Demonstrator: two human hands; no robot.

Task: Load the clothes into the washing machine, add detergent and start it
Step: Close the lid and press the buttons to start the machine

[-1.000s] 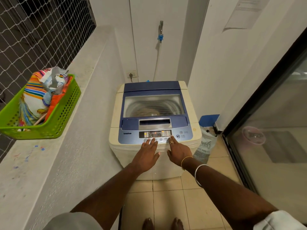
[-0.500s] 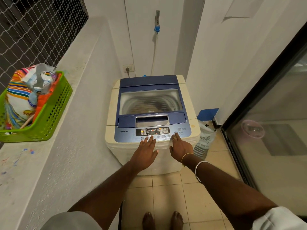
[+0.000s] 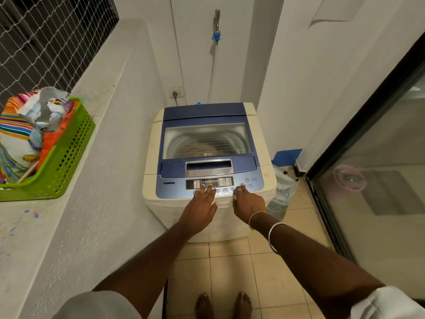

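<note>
Left of the washer [image 3: 207,111] sits a green basket [image 3: 66,162].

Noted glossy blue plastic on the washing machine [image 3: 202,111] lid, a clear smooth window in it, matt cream plastic round the body. Found perforated green plastic, slightly shiny, in the basket [image 3: 69,157]; rough, grainy white plaster on the ledge [image 3: 99,215]; smooth beige floor tiles [image 3: 232,272] with dull sheen; reflective glass in the door [image 3: 379,203]; polished metal in the bangle [image 3: 271,232].

light: dim, warm | focus: sharp | edges: wide-angle bending | glare: faint on glass door [image 3: 379,180]
</note>
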